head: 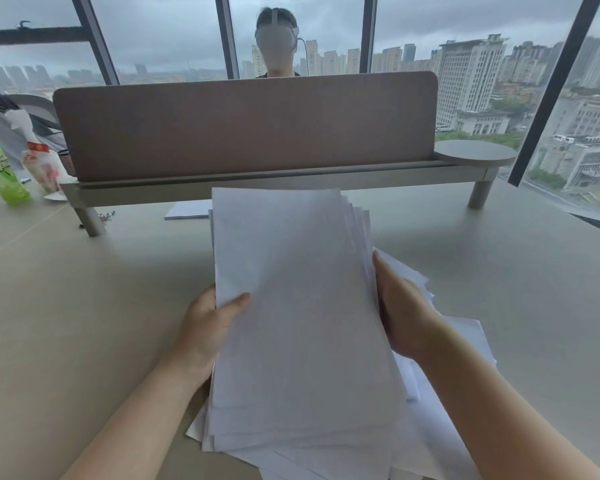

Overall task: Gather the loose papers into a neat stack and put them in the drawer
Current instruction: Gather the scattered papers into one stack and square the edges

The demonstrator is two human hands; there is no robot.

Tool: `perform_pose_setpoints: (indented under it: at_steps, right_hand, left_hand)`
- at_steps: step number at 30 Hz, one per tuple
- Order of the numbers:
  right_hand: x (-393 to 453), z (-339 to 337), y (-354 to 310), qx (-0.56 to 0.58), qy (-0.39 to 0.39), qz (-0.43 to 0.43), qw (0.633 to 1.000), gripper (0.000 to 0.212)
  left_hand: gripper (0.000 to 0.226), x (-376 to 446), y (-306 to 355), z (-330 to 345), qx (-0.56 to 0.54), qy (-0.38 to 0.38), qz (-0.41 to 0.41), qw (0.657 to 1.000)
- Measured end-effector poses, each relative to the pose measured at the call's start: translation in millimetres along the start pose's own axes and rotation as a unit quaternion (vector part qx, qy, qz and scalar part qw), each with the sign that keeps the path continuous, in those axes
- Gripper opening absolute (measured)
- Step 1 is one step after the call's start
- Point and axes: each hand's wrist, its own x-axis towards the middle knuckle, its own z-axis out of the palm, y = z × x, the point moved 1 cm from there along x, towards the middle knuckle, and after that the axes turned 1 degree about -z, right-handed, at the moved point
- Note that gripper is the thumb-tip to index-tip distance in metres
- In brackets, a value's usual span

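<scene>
A thick stack of white papers (298,306) stands tilted upright over the grey desk, its sheets slightly fanned at the top right corner. My left hand (205,327) grips the stack's left edge, thumb on the front sheet. My right hand (400,306) presses flat against the stack's right edge. More loose white sheets (465,344) lie on the desk under and to the right of the stack. One further sheet (187,209) lies flat under the raised shelf. No drawer is in view.
A brown divider panel (243,126) on a raised shelf (475,154) crosses the desk's far side, and a person sits behind it. At the far left stand a green bottle (0,168) and a white plastic bag (42,164). Windows surround the desk.
</scene>
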Motion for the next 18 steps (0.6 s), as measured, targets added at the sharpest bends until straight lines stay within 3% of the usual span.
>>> perform_pose_setpoints:
  at_steps: [4,7,8,10,12,15,17,18]
  right_hand:
    - [-9.6,3.1,-0.7,-0.027,-0.011,-0.006,1.0,0.038]
    - [-13.8,4.4,2.1,-0.055,-0.052,-0.013,0.997,0.027]
    - [-12.3,2.8,3.1,-0.061,-0.051,-0.018,0.997,0.023]
    - [-12.6,2.6,2.1,-0.069,-0.045,-0.024,0.996,0.022]
    - [-13.7,3.0,0.7,-0.066,-0.052,-0.032,0.996,0.023]
    - [-17.5,7.0,-4.6,-0.028,-0.084,-0.03,0.996,0.03]
    - [-16.5,6.6,-8.1,0.009,-0.079,-0.031,0.996,0.037]
    - [-13.4,5.8,-7.2,-0.005,-0.064,-0.054,0.996,0.036]
  left_hand:
    - [0.042,-1.8,-1.9,3.5,0.065,-0.043,0.058,0.995]
    - [0.069,3.9,-3.0,-1.1,0.059,-0.043,0.022,0.997]
    - [0.068,5.4,-3.1,-2.2,0.039,-0.045,0.005,0.998]
    - [0.037,3.9,-2.1,-1.4,-0.021,-0.054,-0.04,0.997]
    - [0.023,-1.5,-3.5,1.2,-0.045,-0.087,-0.095,0.991]
    - [0.031,2.0,-3.4,1.0,-0.075,-0.101,-0.088,0.988]
    - [0.039,16.4,-7.3,-6.1,-0.137,-0.082,-0.101,0.982]
    - [0.041,20.8,-10.5,-10.1,-0.191,-0.107,-0.121,0.968]
